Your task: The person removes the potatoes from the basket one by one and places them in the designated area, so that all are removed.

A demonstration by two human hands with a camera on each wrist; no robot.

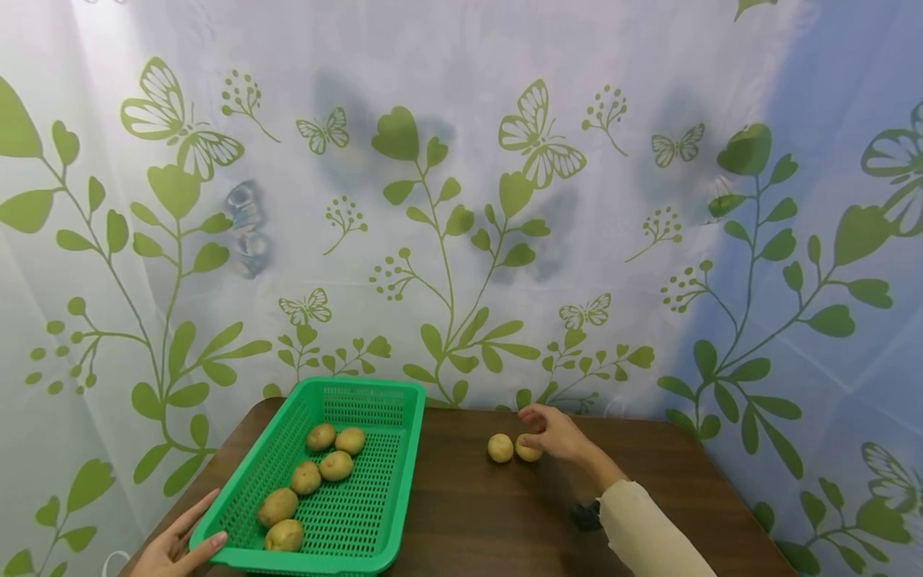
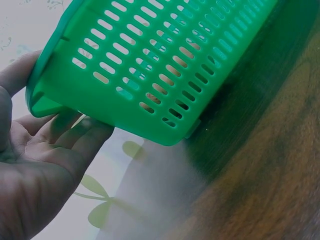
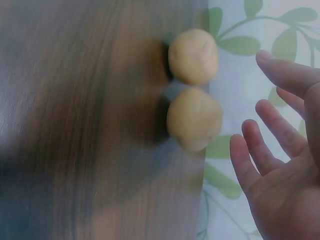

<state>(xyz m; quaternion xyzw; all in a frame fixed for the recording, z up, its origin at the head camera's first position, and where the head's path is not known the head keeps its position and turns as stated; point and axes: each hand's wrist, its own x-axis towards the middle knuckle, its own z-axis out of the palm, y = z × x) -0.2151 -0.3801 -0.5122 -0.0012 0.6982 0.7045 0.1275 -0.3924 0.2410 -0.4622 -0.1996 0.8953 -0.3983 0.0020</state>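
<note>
Left hand (image 1: 164, 554), slotted green basket (image 1: 306, 558), tan potatoes (image 1: 501, 448)

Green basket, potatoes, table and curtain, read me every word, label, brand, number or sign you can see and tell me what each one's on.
None: I can read no text in any view.
The green basket, potatoes and table show no lettering.
The curtain shows only printed leaves, sprigs and butterflies.
The bluish shape on the curtain is too blurred to read.
</note>
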